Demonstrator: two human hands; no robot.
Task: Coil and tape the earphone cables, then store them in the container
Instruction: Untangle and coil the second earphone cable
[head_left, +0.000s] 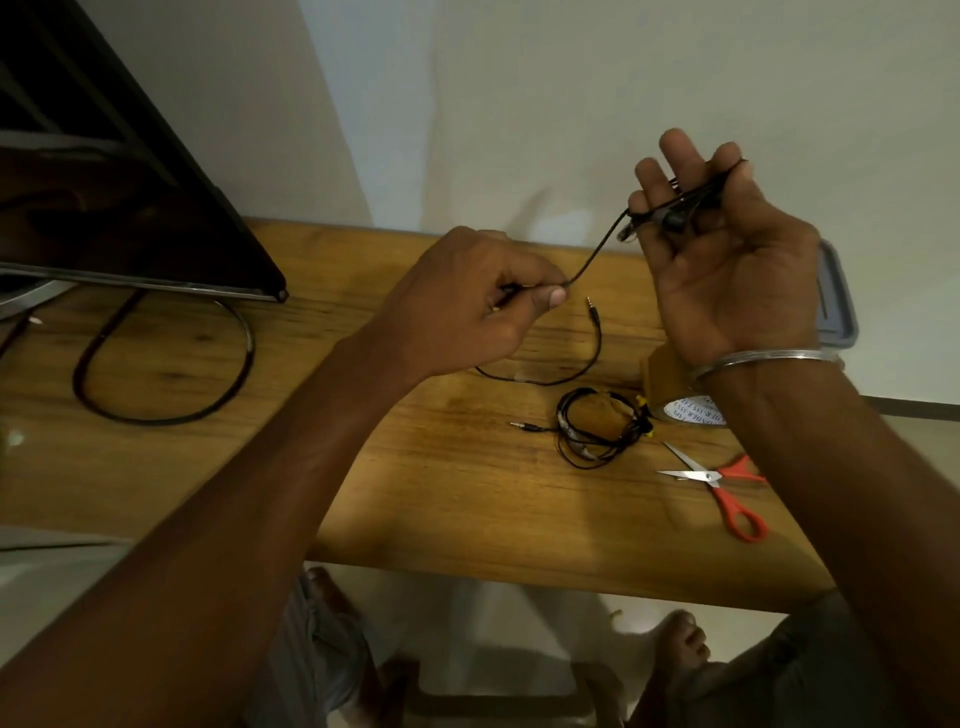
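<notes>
My right hand (727, 260) is raised with the palm toward me, and black earphone cable (597, 249) is looped around its fingers, the earbuds against the palm. My left hand (467, 306) pinches the same cable lower down. The loose end trails onto the wooden table (467, 499) and ends in a jack plug (592, 309). A second earphone (597, 428) lies coiled on the table, taped, with its plug pointing left. A brown tape roll (670, 384) stands behind my right wrist. The grey-lidded container (839, 306) sits at the table's right edge, partly hidden by my right hand.
Orange-handled scissors (727, 491) lie open near the front right of the table. A dark monitor (114, 182) stands at the left with a thick black cable loop (156, 364) on the table beneath it. My knees and feet show below the table edge.
</notes>
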